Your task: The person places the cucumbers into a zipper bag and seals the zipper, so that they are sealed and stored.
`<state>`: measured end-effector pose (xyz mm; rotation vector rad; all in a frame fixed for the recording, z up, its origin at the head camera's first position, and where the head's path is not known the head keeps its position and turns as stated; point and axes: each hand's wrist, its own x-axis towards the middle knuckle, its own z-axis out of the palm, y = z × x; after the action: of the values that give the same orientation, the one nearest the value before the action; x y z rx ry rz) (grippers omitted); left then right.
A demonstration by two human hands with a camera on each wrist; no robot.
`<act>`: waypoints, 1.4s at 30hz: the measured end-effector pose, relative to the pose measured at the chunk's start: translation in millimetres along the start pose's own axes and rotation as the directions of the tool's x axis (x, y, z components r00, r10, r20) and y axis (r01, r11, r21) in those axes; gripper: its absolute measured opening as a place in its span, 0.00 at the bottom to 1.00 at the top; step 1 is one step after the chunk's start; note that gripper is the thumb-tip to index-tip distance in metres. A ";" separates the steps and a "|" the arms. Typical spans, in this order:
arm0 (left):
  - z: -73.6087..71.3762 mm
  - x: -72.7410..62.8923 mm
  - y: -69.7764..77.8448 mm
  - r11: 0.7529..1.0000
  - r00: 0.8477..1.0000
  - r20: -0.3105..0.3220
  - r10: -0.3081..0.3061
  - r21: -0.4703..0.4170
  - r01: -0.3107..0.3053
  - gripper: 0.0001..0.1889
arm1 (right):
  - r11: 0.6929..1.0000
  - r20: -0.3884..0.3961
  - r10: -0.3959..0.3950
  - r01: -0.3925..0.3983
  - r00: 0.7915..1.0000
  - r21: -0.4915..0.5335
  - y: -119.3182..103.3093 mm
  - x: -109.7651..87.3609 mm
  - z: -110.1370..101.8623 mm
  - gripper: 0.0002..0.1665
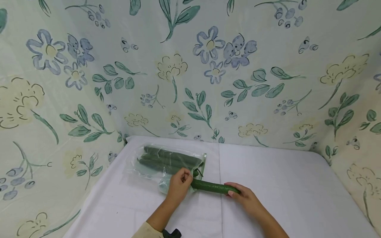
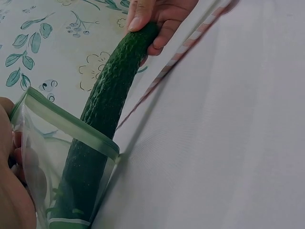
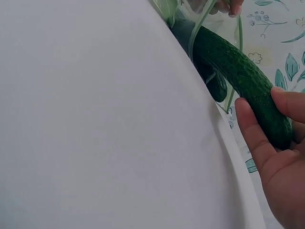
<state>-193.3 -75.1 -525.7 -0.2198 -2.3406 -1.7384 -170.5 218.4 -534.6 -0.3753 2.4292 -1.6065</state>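
A clear zip bag (image 1: 166, 150) with a green-edged mouth lies on the table, several dark green cucumbers inside it. One cucumber (image 1: 212, 187) sticks out of the mouth toward the right, its other end still within the plastic. My right hand (image 1: 245, 198) grips the outer end, thumb on one side and fingers on the other, as the right wrist view shows with the cucumber (image 3: 248, 76). At the opening, my left hand (image 1: 180, 185) pinches the bag's edge. In the left wrist view the green rim (image 2: 71, 126) crosses over the cucumber.
A white cloth (image 1: 282, 185) with a crease down its middle covers the table. Floral fabric (image 1: 190, 82) hangs behind and at both sides. A small black object (image 1: 172, 233) shows beside the left sleeve (image 1: 147, 231) at the bottom.
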 end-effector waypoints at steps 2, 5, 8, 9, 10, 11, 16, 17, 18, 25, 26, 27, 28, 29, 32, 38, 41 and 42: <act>-0.1 -0.1 0.3 1.000 1.000 0.003 -0.005 0.003 0.005 0.05 | 0.999 0.014 -0.013 0.012 1.000 0.033 0.0 1.7 2.9 0.26; 0.0 -0.3 0.4 1.000 1.000 0.005 -0.011 0.006 0.011 0.05 | 0.996 0.027 -0.036 0.033 0.999 0.079 -1.2 5.3 8.5 0.27; 0.0 -0.6 0.1 1.000 1.000 0.000 -0.014 0.015 0.014 0.05 | 0.993 0.033 -0.044 0.040 0.999 0.112 -3.4 9.4 14.6 0.28; 0.1 -0.5 0.1 1.000 1.000 -0.004 -0.012 0.017 0.012 0.06 | 0.992 0.031 -0.047 0.043 0.998 0.119 -4.1 10.8 16.7 0.28; 0.2 -0.5 0.1 1.000 1.000 -0.006 -0.011 0.020 0.012 0.06 | 0.991 0.031 -0.050 0.046 0.998 0.127 -4.8 12.2 18.5 0.28; 0.2 -0.5 0.2 1.000 1.000 -0.006 -0.010 0.022 0.010 0.06 | 0.990 0.030 -0.049 0.045 0.998 0.134 -5.5 13.6 20.4 0.28; 0.6 -0.6 0.7 1.000 1.000 -0.001 -0.012 0.028 0.012 0.06 | 0.985 0.027 -0.075 0.070 0.997 0.155 -10.5 21.4 28.6 0.28; 0.6 -0.5 1.0 1.000 1.000 0.000 -0.013 0.029 0.013 0.05 | 0.985 0.028 -0.075 0.069 0.997 0.156 -11.5 23.3 30.2 0.28; 0.6 -0.5 1.2 0.999 1.000 0.000 -0.014 0.029 0.014 0.05 | 0.985 0.028 -0.077 0.072 0.997 0.157 -12.5 25.2 31.7 0.28; -0.6 -1.0 2.1 1.000 1.000 0.004 -0.025 0.006 0.025 0.05 | 0.985 0.037 -0.059 0.052 0.998 0.165 -18.7 38.1 46.1 0.28; -0.7 -1.0 2.3 1.000 1.000 0.002 -0.022 0.006 0.022 0.05 | 0.987 0.044 -0.056 0.049 0.997 0.153 -19.3 39.5 48.4 0.27; -0.7 -1.0 2.4 1.000 1.000 0.000 -0.018 0.006 0.018 0.05 | 0.990 0.048 -0.054 0.047 0.997 0.134 -19.8 40.5 50.5 0.27; -0.7 -1.0 2.2 1.000 1.000 -0.001 -0.016 0.007 0.016 0.05 | 0.993 0.051 -0.049 0.043 0.997 0.111 -20.6 41.1 52.6 0.27; -0.8 -0.9 2.2 1.000 1.000 -0.003 -0.013 0.006 0.013 0.05 | 0.994 0.054 -0.048 0.042 0.997 0.097 -21.3 41.5 54.3 0.28; -0.7 -0.4 1.6 1.000 1.000 -0.010 -0.006 0.004 0.006 0.05 | 0.997 0.052 -0.056 0.053 0.997 0.057 -23.0 41.0 56.4 0.28; 0.2 -0.2 0.1 1.000 1.000 -0.006 -0.017 -0.020 0.017 0.05 | 0.987 0.050 -0.074 0.066 0.996 0.145 -18.8 33.8 44.9 0.26; 0.6 -0.8 0.1 0.999 1.000 0.002 -0.030 -0.040 0.030 0.04 | 0.981 0.068 -0.069 0.055 0.995 0.186 -14.3 29.0 37.1 0.24; 0.8 -1.0 0.2 0.998 0.999 0.004 -0.033 -0.045 0.034 0.04 | 0.980 0.073 -0.074 0.059 0.995 0.188 -13.1 27.7 35.3 0.24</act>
<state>-192.3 -74.3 -526.0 -0.1916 -2.3218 -1.8091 -184.6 174.0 -537.0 -0.4831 2.2076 -1.7919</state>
